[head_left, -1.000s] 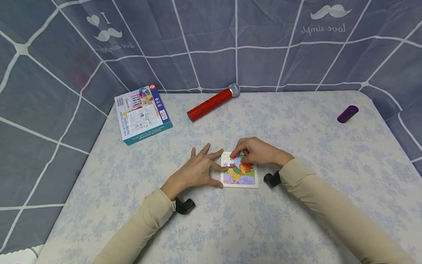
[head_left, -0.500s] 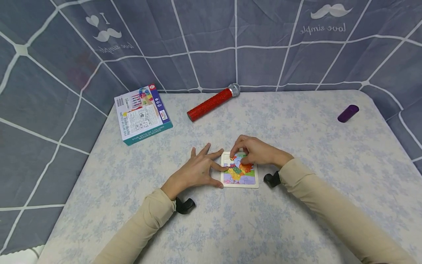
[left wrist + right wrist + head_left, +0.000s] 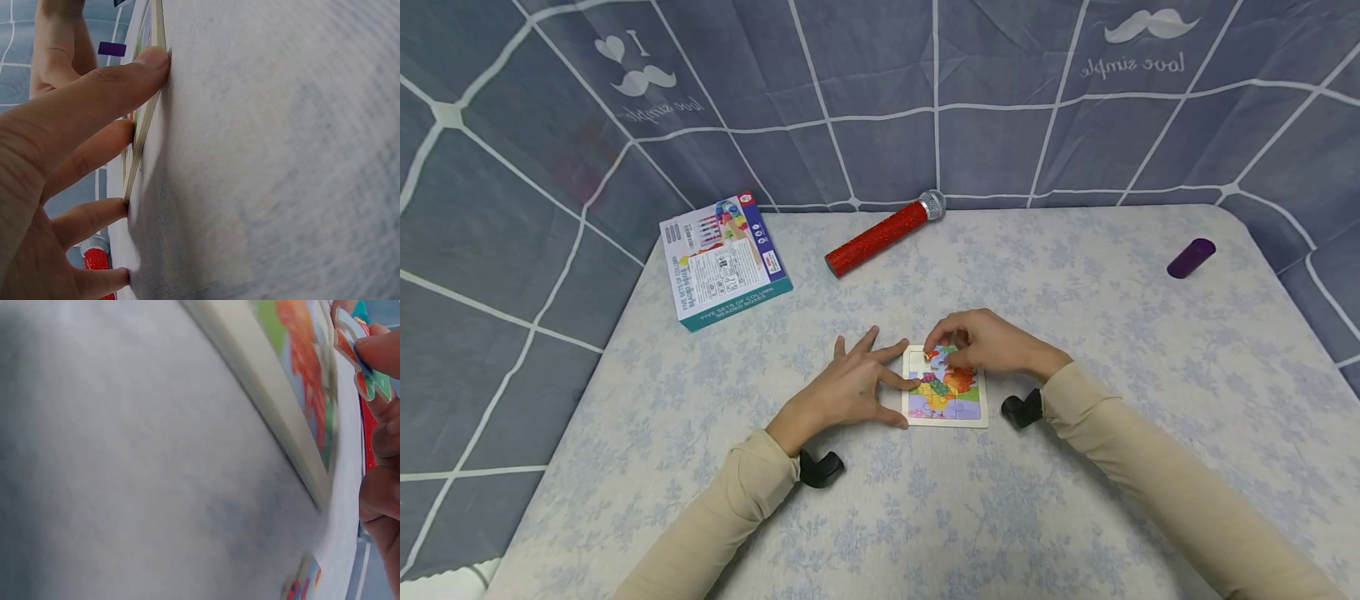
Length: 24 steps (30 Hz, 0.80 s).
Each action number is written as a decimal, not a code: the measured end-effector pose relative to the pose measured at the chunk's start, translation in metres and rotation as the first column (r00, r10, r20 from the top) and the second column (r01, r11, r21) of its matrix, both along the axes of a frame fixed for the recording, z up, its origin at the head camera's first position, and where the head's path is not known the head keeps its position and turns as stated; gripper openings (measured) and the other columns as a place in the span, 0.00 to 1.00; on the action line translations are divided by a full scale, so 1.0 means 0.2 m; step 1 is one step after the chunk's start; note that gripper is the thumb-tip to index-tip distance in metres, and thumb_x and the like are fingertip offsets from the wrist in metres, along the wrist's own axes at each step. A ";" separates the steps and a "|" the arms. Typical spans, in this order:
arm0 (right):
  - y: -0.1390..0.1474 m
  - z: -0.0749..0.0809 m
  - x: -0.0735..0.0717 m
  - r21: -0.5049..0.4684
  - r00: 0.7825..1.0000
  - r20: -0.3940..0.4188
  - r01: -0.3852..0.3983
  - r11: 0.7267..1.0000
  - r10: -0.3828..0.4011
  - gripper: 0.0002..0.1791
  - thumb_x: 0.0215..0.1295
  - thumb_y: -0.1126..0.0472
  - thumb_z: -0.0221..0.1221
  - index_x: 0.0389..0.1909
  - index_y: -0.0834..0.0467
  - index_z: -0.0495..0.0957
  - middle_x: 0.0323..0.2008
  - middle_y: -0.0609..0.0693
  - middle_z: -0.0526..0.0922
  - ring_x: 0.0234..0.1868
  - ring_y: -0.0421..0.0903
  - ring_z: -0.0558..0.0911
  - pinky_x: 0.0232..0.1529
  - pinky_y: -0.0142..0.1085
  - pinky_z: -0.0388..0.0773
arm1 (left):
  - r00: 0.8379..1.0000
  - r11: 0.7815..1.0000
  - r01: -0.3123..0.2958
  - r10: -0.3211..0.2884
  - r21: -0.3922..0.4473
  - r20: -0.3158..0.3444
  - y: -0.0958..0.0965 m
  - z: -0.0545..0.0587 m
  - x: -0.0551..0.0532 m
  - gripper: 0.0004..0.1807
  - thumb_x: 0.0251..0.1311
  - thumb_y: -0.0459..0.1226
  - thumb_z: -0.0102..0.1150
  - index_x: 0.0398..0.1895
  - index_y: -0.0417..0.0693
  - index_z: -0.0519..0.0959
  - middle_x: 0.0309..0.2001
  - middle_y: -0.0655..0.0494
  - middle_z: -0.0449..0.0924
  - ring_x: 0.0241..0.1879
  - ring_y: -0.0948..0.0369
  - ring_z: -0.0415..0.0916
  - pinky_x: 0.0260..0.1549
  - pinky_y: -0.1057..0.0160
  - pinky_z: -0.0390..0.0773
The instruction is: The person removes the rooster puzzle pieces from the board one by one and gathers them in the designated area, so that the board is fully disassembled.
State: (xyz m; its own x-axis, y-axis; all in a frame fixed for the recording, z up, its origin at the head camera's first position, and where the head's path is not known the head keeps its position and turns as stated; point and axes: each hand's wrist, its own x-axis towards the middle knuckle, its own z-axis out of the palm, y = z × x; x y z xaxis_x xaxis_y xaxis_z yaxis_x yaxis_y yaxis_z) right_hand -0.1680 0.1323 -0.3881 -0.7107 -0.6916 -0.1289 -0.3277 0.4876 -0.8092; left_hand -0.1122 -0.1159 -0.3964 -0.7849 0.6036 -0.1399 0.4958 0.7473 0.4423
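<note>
A small jigsaw puzzle (image 3: 946, 422) in a white frame, with a bright cartoon picture, lies on the table in the head view. Bare white backing shows at its upper left. My left hand (image 3: 847, 389) is spread at the frame's left side, thumb (image 3: 152, 59) on the edge and index fingertip over the picture. Above the puzzle's upper part, my right hand (image 3: 992, 342) pinches a puzzle piece (image 3: 364, 359) between thumb and fingers. That piece is tilted and raised off the board in the right wrist view. Another loose piece (image 3: 304, 579) lies beside the frame there.
A bead-set box (image 3: 724, 258) lies at the back left of the table. Near the back edge is a red glittery microphone (image 3: 883, 236), and a purple cylinder (image 3: 1191, 259) lies at the far right. Grey checked cloth (image 3: 880, 100) hangs behind the table.
My right hand has shifted slightly up and right, lifting the puzzle piece, and a pale gap now shows beneath it. The left hand stays in place on the frame.
</note>
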 end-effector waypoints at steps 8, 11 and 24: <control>0.15 0.01 -0.02 -0.006 0.997 -0.014 0.073 0.997 -0.073 0.13 0.59 0.70 0.64 0.44 0.55 0.85 0.31 0.49 0.79 0.30 0.47 0.70 0.33 0.36 0.69 | 1.000 1.000 0.000 0.000 -0.012 0.006 0.01 0.00 0.00 0.32 0.38 0.57 0.78 0.52 0.65 0.85 0.73 0.55 0.60 0.75 0.38 0.40 0.59 0.21 0.40; 0.25 0.01 -0.01 0.022 0.993 -0.018 0.120 0.993 -0.120 0.14 0.58 0.69 0.66 0.44 0.53 0.85 0.32 0.48 0.80 0.29 0.47 0.71 0.30 0.35 0.69 | 1.000 1.000 0.000 0.000 -0.009 0.009 0.01 0.00 0.00 0.32 0.38 0.56 0.79 0.52 0.64 0.84 0.73 0.55 0.59 0.75 0.38 0.40 0.59 0.22 0.40; 0.53 0.02 0.00 0.149 0.975 -0.036 0.221 0.964 -0.218 0.14 0.57 0.69 0.66 0.43 0.53 0.85 0.31 0.50 0.80 0.28 0.46 0.72 0.30 0.34 0.68 | 0.999 1.000 -0.007 0.007 0.003 0.039 0.00 0.00 0.00 0.33 0.40 0.55 0.79 0.54 0.64 0.83 0.74 0.54 0.58 0.75 0.39 0.38 0.60 0.23 0.36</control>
State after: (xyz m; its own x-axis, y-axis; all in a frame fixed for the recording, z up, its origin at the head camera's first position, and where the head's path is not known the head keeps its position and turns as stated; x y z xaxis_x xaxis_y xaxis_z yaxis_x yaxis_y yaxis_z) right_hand -0.1683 0.2388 -0.3835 -0.8463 -0.4917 -0.2049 -0.2135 0.6655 -0.7152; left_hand -0.1125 -0.1155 -0.3966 -0.7831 0.5986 -0.1686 0.4727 0.7491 0.4641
